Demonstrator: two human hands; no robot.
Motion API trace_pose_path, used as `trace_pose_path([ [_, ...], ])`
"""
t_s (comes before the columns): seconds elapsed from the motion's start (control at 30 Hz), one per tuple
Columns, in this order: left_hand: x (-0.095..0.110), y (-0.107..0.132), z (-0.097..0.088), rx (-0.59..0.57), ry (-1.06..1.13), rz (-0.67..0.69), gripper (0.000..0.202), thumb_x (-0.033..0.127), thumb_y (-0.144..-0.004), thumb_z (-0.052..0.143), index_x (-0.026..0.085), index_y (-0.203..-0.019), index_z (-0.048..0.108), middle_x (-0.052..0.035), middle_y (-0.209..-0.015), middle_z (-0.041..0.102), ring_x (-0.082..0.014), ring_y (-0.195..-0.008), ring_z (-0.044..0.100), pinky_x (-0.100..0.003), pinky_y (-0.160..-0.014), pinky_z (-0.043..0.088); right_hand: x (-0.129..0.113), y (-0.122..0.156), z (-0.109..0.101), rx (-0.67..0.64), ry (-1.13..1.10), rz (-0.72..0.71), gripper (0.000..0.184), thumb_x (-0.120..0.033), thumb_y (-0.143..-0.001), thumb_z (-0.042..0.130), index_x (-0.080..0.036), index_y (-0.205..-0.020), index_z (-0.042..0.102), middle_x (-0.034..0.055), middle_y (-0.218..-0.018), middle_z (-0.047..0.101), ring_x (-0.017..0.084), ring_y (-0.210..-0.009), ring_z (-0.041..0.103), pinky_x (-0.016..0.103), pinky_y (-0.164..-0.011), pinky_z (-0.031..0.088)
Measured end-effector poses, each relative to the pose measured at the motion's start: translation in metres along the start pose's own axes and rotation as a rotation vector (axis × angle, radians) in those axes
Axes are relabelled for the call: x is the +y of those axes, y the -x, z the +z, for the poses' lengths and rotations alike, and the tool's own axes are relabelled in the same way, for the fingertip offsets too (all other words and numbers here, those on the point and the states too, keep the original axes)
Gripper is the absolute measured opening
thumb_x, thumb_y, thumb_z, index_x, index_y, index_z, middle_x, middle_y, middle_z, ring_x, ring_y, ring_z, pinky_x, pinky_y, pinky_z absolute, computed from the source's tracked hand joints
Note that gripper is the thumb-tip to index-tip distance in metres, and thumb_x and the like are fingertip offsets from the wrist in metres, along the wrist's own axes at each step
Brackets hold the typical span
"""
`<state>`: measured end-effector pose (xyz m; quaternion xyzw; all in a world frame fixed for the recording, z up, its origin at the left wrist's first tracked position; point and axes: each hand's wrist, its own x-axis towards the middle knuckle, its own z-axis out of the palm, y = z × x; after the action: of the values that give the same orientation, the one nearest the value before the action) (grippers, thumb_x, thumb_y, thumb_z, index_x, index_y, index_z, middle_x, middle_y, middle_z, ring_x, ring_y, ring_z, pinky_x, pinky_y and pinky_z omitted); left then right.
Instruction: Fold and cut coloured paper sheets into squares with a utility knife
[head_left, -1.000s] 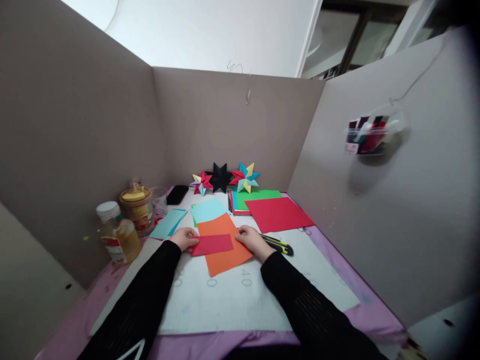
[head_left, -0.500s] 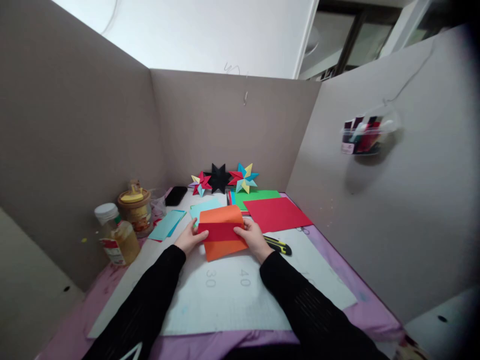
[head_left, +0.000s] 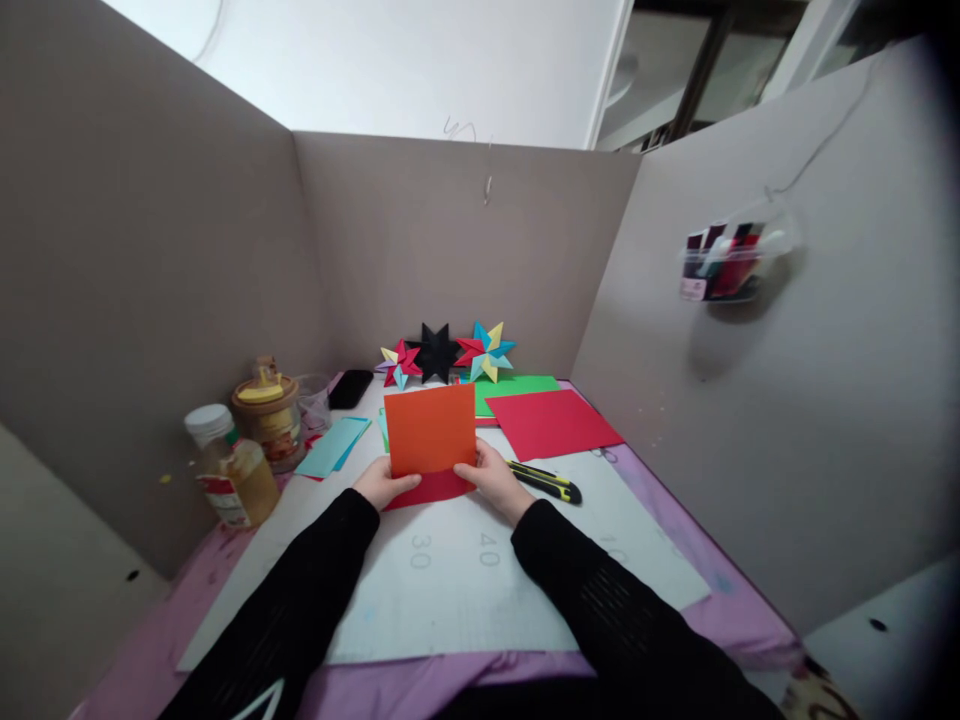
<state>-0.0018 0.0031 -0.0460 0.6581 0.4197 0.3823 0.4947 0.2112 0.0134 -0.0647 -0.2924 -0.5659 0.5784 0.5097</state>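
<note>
Both my hands hold paper up off the white cutting mat (head_left: 465,600). An orange sheet (head_left: 430,428) stands nearly upright, facing me, with a strip of red paper (head_left: 424,489) showing below its lower edge. My left hand (head_left: 382,484) pinches the lower left corner of the two papers. My right hand (head_left: 495,478) pinches the lower right corner. Just right of my right hand, a yellow and black utility knife (head_left: 541,481) lies on the mat.
A large red sheet (head_left: 553,421) and a green sheet (head_left: 517,385) lie behind the knife. Light blue sheets (head_left: 334,446) lie at the left. Paper stars (head_left: 450,352) and a black phone (head_left: 351,388) sit at the back. Jars (head_left: 259,420) stand left. Cardboard walls enclose the desk.
The orange sheet and the red strip lay flat on the mat a second ago. Both hands have lifted them together and tipped the orange sheet upright.
</note>
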Motion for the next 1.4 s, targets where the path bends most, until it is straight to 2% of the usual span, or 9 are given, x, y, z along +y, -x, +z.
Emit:
trace_pose_path([
  [0.1,0.002,-0.001,0.004,0.092,-0.025,0.002,0.054,0.047,-0.061,0.070,0.010,-0.101,0.066,-0.0130,-0.107,0.067,-0.0295,-0.100,0.061,-0.040,-0.091,0.046,0.003,-0.001,-0.001,0.010,0.003,0.024,0.047,-0.019,-0.061,0.067,-0.018,-0.106,0.051,0.0072,-0.108,0.064,0.022,-0.097,0.060,0.034,-0.083,0.048],
  [0.17,0.002,-0.001,0.002,0.139,0.025,-0.007,0.058,0.047,-0.059,0.072,0.009,-0.102,0.064,-0.0141,-0.107,0.066,-0.0301,-0.099,0.061,-0.041,-0.088,0.048,0.006,-0.004,-0.004,0.082,0.036,0.026,0.042,-0.018,-0.061,0.066,-0.017,-0.101,0.053,0.0067,-0.101,0.066,0.021,-0.091,0.062,0.034,-0.080,0.049],
  [0.3,-0.003,-0.001,-0.009,0.084,0.130,0.001,0.055,0.039,-0.058,0.076,0.009,-0.103,0.064,-0.0139,-0.106,0.067,-0.0294,-0.097,0.062,-0.042,-0.088,0.047,0.010,-0.010,-0.010,0.212,0.026,-0.047,0.032,-0.020,-0.060,0.066,-0.016,-0.091,0.057,0.0059,-0.094,0.067,0.020,-0.085,0.062,0.033,-0.079,0.048],
  [0.43,-0.012,-0.001,-0.013,-0.079,0.083,-0.088,0.050,0.034,-0.057,0.078,0.008,-0.098,0.067,-0.0139,-0.096,0.070,-0.0307,-0.090,0.064,-0.044,-0.085,0.047,0.007,-0.005,-0.006,0.077,-0.049,-0.075,0.036,-0.018,-0.060,0.069,-0.017,-0.095,0.060,0.0054,-0.098,0.066,0.021,-0.088,0.061,0.034,-0.081,0.046],
  [0.5,-0.014,-0.002,-0.010,-0.100,0.070,-0.067,0.054,0.033,-0.056,0.078,0.008,-0.102,0.065,-0.0144,-0.098,0.069,-0.0317,-0.092,0.063,-0.045,-0.084,0.047,0.005,-0.001,-0.001,0.016,-0.079,-0.069,0.044,-0.018,-0.060,0.070,-0.019,-0.102,0.059,0.0051,-0.104,0.065,0.022,-0.092,0.059,0.035,-0.083,0.046],
  [0.67,-0.017,-0.004,-0.001,0.025,0.015,0.086,0.059,0.034,-0.057,0.077,0.011,-0.109,0.063,-0.0154,-0.110,0.065,-0.0339,-0.107,0.055,-0.044,-0.091,0.043,0.002,0.006,0.005,-0.020,-0.115,-0.037,0.045,-0.020,-0.061,0.071,-0.020,-0.104,0.061,0.0055,-0.108,0.064,0.023,-0.094,0.059,0.037,-0.085,0.044],
  [1.0,-0.014,-0.003,0.001,0.070,-0.055,0.091,0.056,0.040,-0.061,0.074,0.008,-0.106,0.065,-0.0163,-0.107,0.066,-0.0325,-0.100,0.060,-0.043,-0.090,0.044,0.011,0.001,0.001,0.019,-0.034,0.001,0.030,-0.021,-0.064,0.067,-0.016,-0.093,0.065,0.0063,-0.096,0.068,0.021,-0.086,0.061,0.035,-0.081,0.046],
  [1.17,-0.014,-0.005,-0.005,0.059,-0.053,0.018,0.051,0.049,-0.063,0.069,0.010,-0.095,0.070,-0.0129,-0.098,0.069,-0.0315,-0.094,0.062,-0.044,-0.089,0.044,0.010,-0.001,0.000,0.065,-0.018,-0.022,0.031,-0.024,-0.063,0.066,-0.017,-0.093,0.064,0.0064,-0.098,0.067,0.022,-0.087,0.061,0.035,-0.080,0.045],
  [1.4,-0.017,-0.007,-0.004,0.080,-0.031,0.020,0.057,0.053,-0.060,0.069,0.011,-0.099,0.069,-0.0122,-0.102,0.068,-0.0320,-0.098,0.060,-0.045,-0.089,0.044,0.012,-0.006,-0.010,0.054,0.028,-0.069,0.029,-0.021,-0.066,0.064,-0.018,-0.094,0.063,0.0048,-0.093,0.067,0.020,-0.083,0.061,0.035,-0.082,0.044],
])
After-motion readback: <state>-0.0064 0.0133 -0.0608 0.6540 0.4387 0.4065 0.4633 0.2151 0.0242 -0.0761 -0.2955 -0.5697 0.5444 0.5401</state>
